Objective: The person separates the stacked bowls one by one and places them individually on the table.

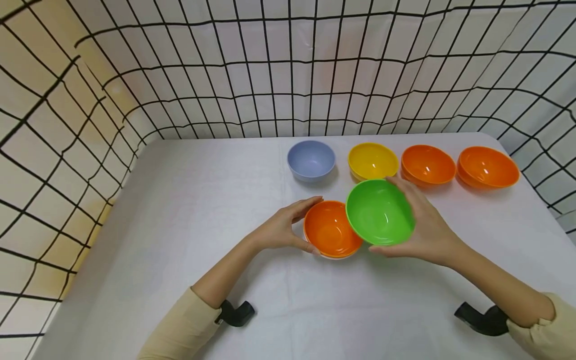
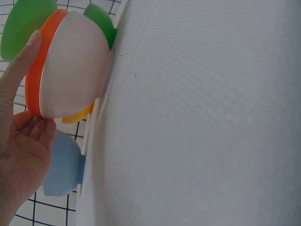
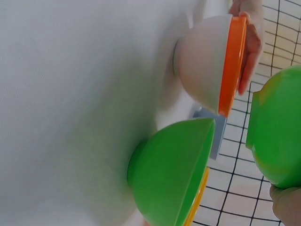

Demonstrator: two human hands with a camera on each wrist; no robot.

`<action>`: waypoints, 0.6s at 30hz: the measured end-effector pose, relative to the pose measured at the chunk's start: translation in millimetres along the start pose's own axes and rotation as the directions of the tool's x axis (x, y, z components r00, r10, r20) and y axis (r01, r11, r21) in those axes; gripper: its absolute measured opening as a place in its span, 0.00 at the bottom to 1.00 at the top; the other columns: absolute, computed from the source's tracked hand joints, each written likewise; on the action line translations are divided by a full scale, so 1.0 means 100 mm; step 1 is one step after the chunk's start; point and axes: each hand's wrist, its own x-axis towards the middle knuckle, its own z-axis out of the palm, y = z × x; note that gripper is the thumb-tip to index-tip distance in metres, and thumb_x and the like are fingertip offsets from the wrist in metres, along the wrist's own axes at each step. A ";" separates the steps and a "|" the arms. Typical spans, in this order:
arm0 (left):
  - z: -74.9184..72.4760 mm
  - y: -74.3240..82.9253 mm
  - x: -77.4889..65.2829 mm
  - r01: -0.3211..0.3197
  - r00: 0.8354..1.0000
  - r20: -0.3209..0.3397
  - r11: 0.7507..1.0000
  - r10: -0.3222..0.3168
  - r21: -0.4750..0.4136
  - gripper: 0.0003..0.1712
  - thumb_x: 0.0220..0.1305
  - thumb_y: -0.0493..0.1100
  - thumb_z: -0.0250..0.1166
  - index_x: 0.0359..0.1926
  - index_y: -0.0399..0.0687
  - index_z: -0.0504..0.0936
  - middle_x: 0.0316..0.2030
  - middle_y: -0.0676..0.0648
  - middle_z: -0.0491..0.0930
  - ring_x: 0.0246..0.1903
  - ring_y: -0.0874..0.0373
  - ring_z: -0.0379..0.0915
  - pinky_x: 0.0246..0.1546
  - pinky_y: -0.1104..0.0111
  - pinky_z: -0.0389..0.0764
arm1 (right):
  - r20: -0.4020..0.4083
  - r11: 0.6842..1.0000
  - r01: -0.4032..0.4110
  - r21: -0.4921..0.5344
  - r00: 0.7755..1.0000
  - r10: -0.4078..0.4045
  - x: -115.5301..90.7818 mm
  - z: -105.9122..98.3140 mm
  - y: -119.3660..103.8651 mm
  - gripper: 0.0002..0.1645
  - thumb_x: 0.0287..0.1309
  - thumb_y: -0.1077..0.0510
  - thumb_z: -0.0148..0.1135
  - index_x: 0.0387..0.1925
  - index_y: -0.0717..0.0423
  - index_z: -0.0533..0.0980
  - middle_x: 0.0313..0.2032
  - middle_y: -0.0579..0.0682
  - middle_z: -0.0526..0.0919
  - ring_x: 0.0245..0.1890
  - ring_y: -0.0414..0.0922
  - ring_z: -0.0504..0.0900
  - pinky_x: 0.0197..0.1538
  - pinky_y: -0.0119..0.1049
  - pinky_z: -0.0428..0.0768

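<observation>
An orange bowl (image 1: 333,229) sits nested in a white bowl (image 2: 75,66), its orange rim showing above the white one. My left hand (image 1: 288,226) grips that rim from the left, thumb in front and fingers behind. To the right, my right hand (image 1: 425,225) holds a green bowl (image 1: 380,212) up off the table, tilted, overlapping the orange rim in the head view. A second green bowl (image 3: 164,169) stands on the table beside the white one; the raised bowl hides it in the head view.
Along the back stand a blue bowl (image 1: 311,161), a yellow bowl (image 1: 372,161), an orange bowl (image 1: 427,165) and another orange bowl (image 1: 488,167) at the far right. A white cloth covers the table (image 1: 202,190). Black netting (image 1: 279,65) over white panels rises behind and at the sides.
</observation>
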 end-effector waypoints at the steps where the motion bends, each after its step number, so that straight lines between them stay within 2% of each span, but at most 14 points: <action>1: -0.01 0.05 -0.01 0.003 1.000 0.004 1.000 -0.003 -0.003 0.58 0.38 0.39 0.78 0.70 0.46 0.54 0.68 0.49 0.58 0.66 0.56 0.56 0.65 0.63 0.60 | -0.005 1.000 0.003 -0.005 1.000 -0.003 -0.01 -0.01 0.01 0.73 0.16 0.50 0.84 0.68 0.50 0.53 0.63 0.56 0.60 0.57 0.58 0.64 0.45 0.66 0.73; 7: -0.06 0.31 -0.07 0.017 1.000 0.017 1.000 -0.017 -0.020 0.56 0.40 0.36 0.76 0.69 0.40 0.55 0.67 0.43 0.58 0.65 0.52 0.57 0.65 0.62 0.61 | -0.020 0.999 0.023 -0.024 1.000 -0.023 -0.02 -0.06 0.03 0.73 0.16 0.50 0.84 0.68 0.51 0.52 0.62 0.57 0.61 0.55 0.58 0.66 0.44 0.65 0.74; 13: -0.06 0.34 -0.08 0.009 1.000 0.014 1.000 -0.008 -0.024 0.55 0.40 0.36 0.76 0.68 0.39 0.55 0.67 0.42 0.58 0.65 0.51 0.57 0.64 0.62 0.61 | -0.060 1.000 -0.015 0.000 0.998 0.015 -0.06 -0.17 0.09 0.72 0.17 0.55 0.84 0.68 0.51 0.53 0.61 0.56 0.63 0.54 0.56 0.65 0.45 0.65 0.71; 18: -0.06 0.32 -0.08 0.006 1.000 0.021 0.999 -0.005 -0.038 0.56 0.40 0.36 0.76 0.69 0.40 0.55 0.67 0.42 0.58 0.65 0.51 0.58 0.64 0.62 0.61 | -0.093 0.994 -0.109 -0.004 0.990 0.109 -0.11 -0.33 0.20 0.71 0.18 0.58 0.83 0.69 0.51 0.52 0.60 0.61 0.63 0.54 0.60 0.63 0.45 0.67 0.68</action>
